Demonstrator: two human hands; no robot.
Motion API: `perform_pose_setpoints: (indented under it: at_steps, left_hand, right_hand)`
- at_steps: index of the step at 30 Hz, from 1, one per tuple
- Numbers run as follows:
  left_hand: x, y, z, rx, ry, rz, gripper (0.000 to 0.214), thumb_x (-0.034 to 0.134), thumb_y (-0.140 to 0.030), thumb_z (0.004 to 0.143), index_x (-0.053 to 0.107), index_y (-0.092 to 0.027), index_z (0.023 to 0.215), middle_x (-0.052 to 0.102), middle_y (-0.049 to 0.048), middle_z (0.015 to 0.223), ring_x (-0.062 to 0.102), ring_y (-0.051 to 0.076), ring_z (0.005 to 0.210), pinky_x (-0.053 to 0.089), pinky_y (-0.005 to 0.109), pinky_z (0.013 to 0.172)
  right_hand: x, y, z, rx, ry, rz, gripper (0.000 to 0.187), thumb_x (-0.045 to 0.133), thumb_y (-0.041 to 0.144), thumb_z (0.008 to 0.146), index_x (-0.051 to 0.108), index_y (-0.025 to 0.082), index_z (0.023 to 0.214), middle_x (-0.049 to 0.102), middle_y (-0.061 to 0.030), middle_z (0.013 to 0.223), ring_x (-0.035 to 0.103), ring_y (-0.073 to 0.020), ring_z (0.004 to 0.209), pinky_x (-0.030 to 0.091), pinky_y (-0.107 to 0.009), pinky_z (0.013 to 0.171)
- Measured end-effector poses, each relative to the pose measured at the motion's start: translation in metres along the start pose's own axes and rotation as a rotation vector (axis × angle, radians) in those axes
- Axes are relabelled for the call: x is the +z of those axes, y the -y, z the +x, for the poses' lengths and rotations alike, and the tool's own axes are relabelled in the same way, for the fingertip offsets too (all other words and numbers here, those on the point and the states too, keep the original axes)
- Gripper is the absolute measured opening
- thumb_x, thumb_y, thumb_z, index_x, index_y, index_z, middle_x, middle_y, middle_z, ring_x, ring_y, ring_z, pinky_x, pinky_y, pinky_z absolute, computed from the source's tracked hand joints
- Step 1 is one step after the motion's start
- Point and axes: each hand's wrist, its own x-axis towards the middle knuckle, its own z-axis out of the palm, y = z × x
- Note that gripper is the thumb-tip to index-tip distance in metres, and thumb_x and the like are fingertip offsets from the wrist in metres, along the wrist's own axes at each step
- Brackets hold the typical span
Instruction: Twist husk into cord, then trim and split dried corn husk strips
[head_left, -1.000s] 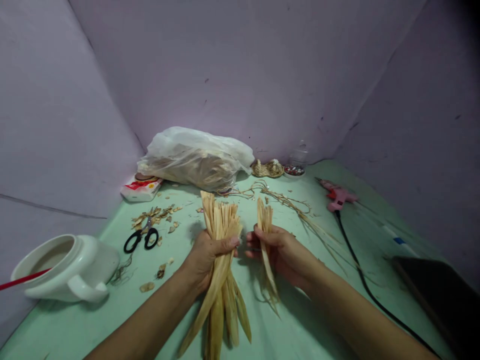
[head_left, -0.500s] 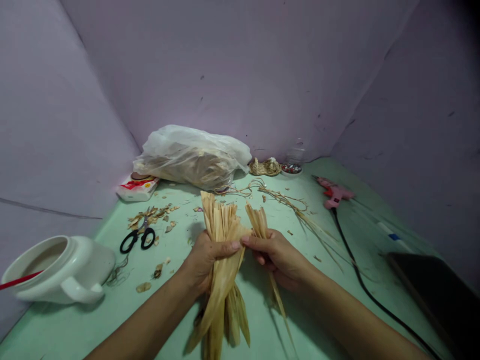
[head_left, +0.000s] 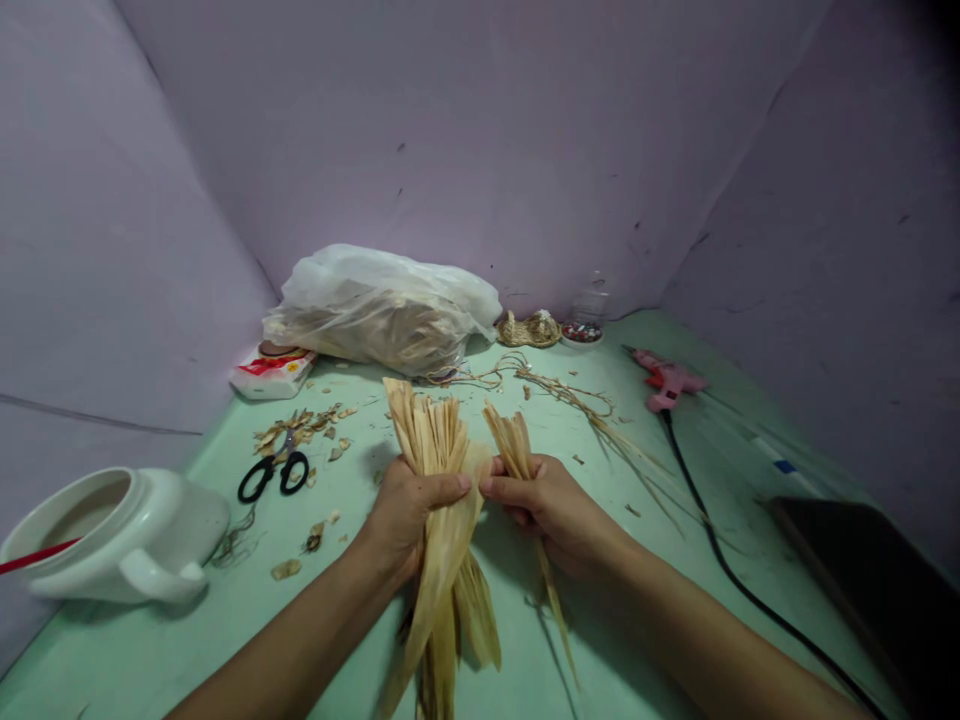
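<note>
My left hand (head_left: 409, 510) is closed round a thick bundle of dried corn husk strips (head_left: 439, 540), which stands upright with its cut ends fanned out at the top and its long ends trailing down. Right beside it, my right hand (head_left: 547, 505) pinches a thinner bunch of husk strips (head_left: 510, 445), thumb tip nearly touching the big bundle. The thin bunch's tails hang below my right hand toward the green table (head_left: 570, 640).
Black-handled scissors (head_left: 274, 472) lie among husk scraps at the left. A white jug (head_left: 131, 535) with a red stick lies at far left. A plastic bag of husks (head_left: 379, 315) sits at the back. A pink glue gun (head_left: 664, 380) with black cord and a dark tablet (head_left: 870, 580) are right.
My right hand has brought the thin bunch leftward until it sits against the big bundle. The left hand has kept its grip and shifted slightly left.
</note>
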Motion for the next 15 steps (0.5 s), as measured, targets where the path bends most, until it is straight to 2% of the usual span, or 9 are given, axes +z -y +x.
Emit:
perform_pose_setpoints:
  at_steps: [5, 9, 15]
  left_hand:
    - [-0.0001, 0.0007, -0.0006, 0.015, 0.057, 0.03, 0.038, 0.066, -0.006, 0.055, 0.065, -0.006, 0.093, 0.069, 0.0138, 0.085, 0.064, 0.026, 0.078, 0.049, 0.037, 0.076]
    - [-0.0002, 0.0045, 0.0, 0.022, 0.019, 0.047, 0.034, 0.062, -0.004, 0.054, 0.066, -0.006, 0.089, 0.07, 0.0127, 0.08, 0.064, 0.025, 0.075, 0.05, 0.036, 0.073]
    - [0.0005, 0.0078, -0.001, 0.008, -0.04, 0.029, 0.035, 0.062, -0.004, 0.05, 0.066, -0.007, 0.085, 0.069, 0.0098, 0.074, 0.063, 0.022, 0.066, 0.049, 0.031, 0.063]
  right_hand:
    - [-0.0013, -0.0002, -0.0003, -0.05, 0.025, -0.02, 0.021, 0.067, 0.027, 0.058, 0.051, 0.014, 0.063, 0.034, 0.0077, 0.045, 0.024, -0.0032, 0.039, 0.011, -0.021, 0.038]
    - [0.0008, -0.0023, -0.001, -0.082, 0.037, -0.027, 0.022, 0.068, 0.027, 0.057, 0.05, 0.014, 0.06, 0.036, 0.007, 0.047, 0.027, -0.004, 0.042, 0.014, -0.021, 0.04]
    - [0.0071, -0.0056, -0.0023, -0.124, 0.04, 0.034, 0.012, 0.062, 0.016, 0.056, 0.05, 0.014, 0.057, 0.038, 0.0062, 0.049, 0.029, -0.0049, 0.045, 0.021, -0.021, 0.044]
